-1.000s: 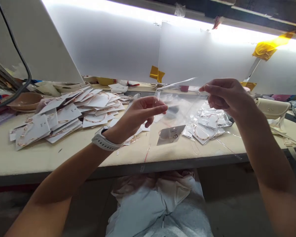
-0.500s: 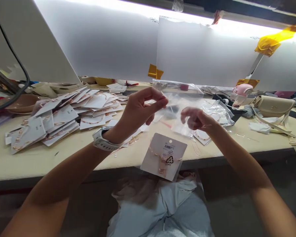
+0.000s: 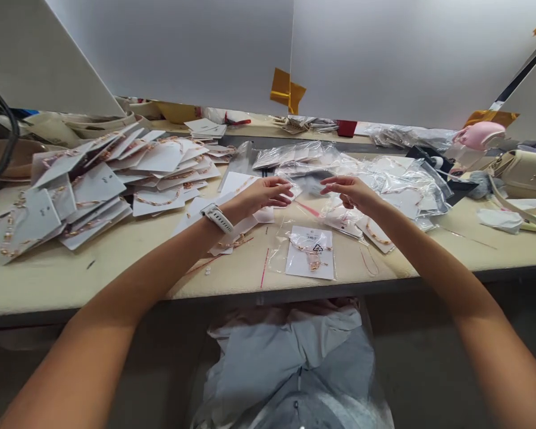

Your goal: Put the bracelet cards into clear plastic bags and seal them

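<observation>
My left hand (image 3: 271, 194), with a white watch on the wrist, hovers over the middle of the table. Its fingers stretch to the right, slightly apart, with nothing visible in them. Facing it across a small gap is my right hand (image 3: 349, 189), fingers loosely extended to the left and also without any visible object. Below and between them, a white card with a beaded bracelet (image 3: 312, 255) lies in a clear plastic bag near the table's front edge. Behind the hands sits a pile of bagged cards (image 3: 295, 156).
A large heap of carded bracelets (image 3: 156, 158) covers the left side of the table (image 3: 129, 286). More bagged cards (image 3: 402, 185) lie at right, near a pink-topped bottle (image 3: 477, 137) and a cream handbag (image 3: 529, 176). White panels stand behind.
The bagged bracelet card, earlier tilted at the table's edge, now lies flat on the table. My left hand's pinch has loosened. The view has tipped downward.
</observation>
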`<state>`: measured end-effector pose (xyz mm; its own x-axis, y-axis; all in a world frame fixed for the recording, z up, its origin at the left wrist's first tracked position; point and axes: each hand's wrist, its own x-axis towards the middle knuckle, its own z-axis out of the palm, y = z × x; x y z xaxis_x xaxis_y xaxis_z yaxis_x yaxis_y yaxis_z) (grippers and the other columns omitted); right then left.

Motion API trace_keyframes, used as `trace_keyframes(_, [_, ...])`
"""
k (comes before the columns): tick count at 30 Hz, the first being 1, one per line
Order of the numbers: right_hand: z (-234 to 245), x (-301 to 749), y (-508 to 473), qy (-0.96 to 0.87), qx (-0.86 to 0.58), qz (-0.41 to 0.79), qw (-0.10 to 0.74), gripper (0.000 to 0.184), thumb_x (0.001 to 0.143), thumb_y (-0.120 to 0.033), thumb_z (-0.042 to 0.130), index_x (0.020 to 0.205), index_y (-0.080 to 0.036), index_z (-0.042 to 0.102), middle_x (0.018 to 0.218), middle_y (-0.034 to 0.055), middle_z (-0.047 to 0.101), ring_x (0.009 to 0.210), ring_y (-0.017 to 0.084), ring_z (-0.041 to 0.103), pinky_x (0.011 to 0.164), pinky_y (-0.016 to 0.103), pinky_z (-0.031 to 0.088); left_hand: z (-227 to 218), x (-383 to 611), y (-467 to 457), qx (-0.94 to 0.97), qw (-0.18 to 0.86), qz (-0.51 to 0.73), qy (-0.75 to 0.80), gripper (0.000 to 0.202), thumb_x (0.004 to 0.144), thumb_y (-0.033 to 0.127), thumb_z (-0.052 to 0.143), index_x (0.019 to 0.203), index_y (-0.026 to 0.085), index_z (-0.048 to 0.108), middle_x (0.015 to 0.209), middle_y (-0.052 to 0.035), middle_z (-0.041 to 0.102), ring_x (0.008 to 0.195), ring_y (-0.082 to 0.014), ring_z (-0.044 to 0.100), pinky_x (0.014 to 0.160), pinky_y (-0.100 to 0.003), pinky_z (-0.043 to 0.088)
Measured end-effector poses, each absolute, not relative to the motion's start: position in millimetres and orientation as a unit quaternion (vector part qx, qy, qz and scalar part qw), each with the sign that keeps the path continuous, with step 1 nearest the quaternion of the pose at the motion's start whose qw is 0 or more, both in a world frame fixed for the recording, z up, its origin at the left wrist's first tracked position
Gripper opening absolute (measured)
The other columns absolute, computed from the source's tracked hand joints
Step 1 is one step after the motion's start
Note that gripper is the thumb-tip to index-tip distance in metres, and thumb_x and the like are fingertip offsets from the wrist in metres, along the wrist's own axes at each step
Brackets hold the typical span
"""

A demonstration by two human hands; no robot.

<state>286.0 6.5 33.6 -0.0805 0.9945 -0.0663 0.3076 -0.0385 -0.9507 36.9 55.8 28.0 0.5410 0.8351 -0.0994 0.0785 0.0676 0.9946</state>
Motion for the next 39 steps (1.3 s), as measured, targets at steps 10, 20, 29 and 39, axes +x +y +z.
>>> trace_keyframes(10, [27.6, 289.2, 2.2, -0.577, -0.552, 0.429, 0.423, 0.032, 0.076, -0.034, 0.069, 0.103, -0.019, 0.068, 0.101, 0.0048, 0.069, 0.041, 0.0, 0.029, 0.036, 0.02, 0.029, 22.9, 37.2, 59.0, 0.55, 0.626, 0.357, 0.422, 0.003, 0.086, 0.013, 0.063, 0.083, 0.013, 0.065, 0.083, -0.0054, 0.068, 0.072, -0.011, 0.068, 0.083, -0.028, 0.056])
trace_keyframes(20, [33.1, 270.6, -13.7, -0.593, -0.503, 0.405, 0.481, 0.037, 0.07, -0.05, 0.073, 0.093, -0.022, 0.064, 0.1, 0.0017, 0.064, 0.043, 0.001, 0.028, 0.035, 0.021, 0.03, 19.8, 32.3, 48.2, 0.574, 0.704, 0.312, 0.28, 0.02, 0.088, 0.031, 0.065, 0.107, 0.026, 0.068, 0.121, -0.0052, 0.064, 0.101, -0.0184, 0.067, 0.09, -0.033, 0.054])
trace_keyframes(29, [48.7, 274.3, -17.2, -0.596, -0.528, 0.386, 0.466, 0.034, 0.074, -0.039, 0.072, 0.101, -0.022, 0.061, 0.108, 0.0032, 0.063, 0.043, 0.001, 0.03, 0.036, 0.022, 0.029, 6.0, 34.2, 41.1, 0.607, 0.67, 0.311, 0.293, 0.029, 0.095, 0.04, 0.054, 0.122, 0.035, 0.062, 0.144, 0.0043, 0.05, 0.123, -0.0185, 0.055, 0.109, -0.033, 0.038])
trace_keyframes(39, [23.8, 239.8, -65.3, -0.831, -0.512, -0.093, 0.197, 0.028, 0.093, -0.034, 0.045, 0.101, -0.021, 0.068, 0.106, 0.0061, 0.07, 0.057, 0.012, 0.054, 0.045, 0.028, 0.026, 21.8, 35.8, 29.6, 0.63, 0.617, 0.374, 0.287, 0.028, 0.097, 0.032, 0.049, 0.121, 0.028, 0.064, 0.117, -0.0026, 0.066, 0.075, -0.0088, 0.067, 0.081, -0.022, 0.055])
